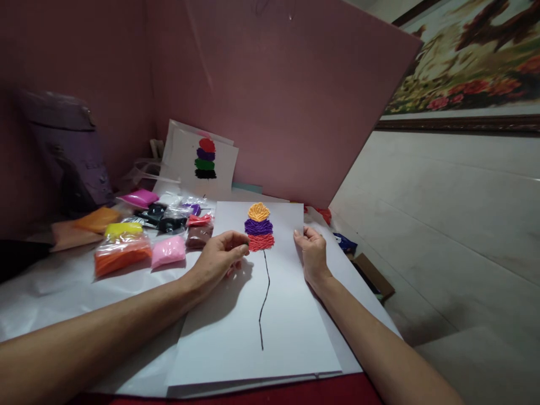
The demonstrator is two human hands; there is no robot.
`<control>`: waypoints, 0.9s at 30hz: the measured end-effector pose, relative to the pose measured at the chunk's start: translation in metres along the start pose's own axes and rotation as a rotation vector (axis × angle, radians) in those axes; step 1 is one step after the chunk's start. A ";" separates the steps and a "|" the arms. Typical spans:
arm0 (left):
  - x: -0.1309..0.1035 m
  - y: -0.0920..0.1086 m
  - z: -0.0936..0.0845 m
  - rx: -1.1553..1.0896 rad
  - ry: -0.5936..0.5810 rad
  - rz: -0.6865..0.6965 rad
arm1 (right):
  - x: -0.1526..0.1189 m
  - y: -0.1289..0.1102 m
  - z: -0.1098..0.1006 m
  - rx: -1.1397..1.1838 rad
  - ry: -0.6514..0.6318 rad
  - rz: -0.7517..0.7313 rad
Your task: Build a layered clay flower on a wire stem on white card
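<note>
A white sheet (291, 326) lies in front of me, bearing a stack of orange (259, 212), purple (259, 227) and red (261, 242) textured patches, with a wavy black line (269, 281) running down below. My left hand (223, 253) is over the sheet, left of the red patch, its thumb and index finger pinched on something small and dark that I cannot make out. At the sheet's upper right edge, my right hand (313, 250) grips the paper between thumb and fingers.
Bags of coloured material, among them orange (122, 260), yellow (123, 230) and pink (169, 251), lie at the left. Behind them leans another decorated sheet (223, 163). A purple bag (70, 149) stands far left; a brown box (371, 273) is at the right.
</note>
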State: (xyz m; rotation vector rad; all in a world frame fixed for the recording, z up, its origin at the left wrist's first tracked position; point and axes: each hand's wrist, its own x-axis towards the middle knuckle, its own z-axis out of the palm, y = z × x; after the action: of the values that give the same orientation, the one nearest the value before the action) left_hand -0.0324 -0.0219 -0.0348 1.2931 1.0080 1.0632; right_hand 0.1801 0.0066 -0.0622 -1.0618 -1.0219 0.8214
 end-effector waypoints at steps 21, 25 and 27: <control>0.001 -0.002 -0.001 0.044 -0.030 0.011 | 0.000 0.002 -0.001 -0.041 -0.025 0.014; 0.001 -0.002 -0.001 0.056 -0.018 0.010 | -0.001 0.003 -0.001 -0.050 -0.028 0.014; 0.001 -0.002 0.000 0.063 -0.012 0.017 | -0.001 0.003 -0.001 -0.056 -0.029 0.018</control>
State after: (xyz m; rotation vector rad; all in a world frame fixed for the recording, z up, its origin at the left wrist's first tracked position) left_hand -0.0325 -0.0209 -0.0365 1.3597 1.0299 1.0430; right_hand 0.1808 0.0065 -0.0651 -1.1103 -1.0669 0.8291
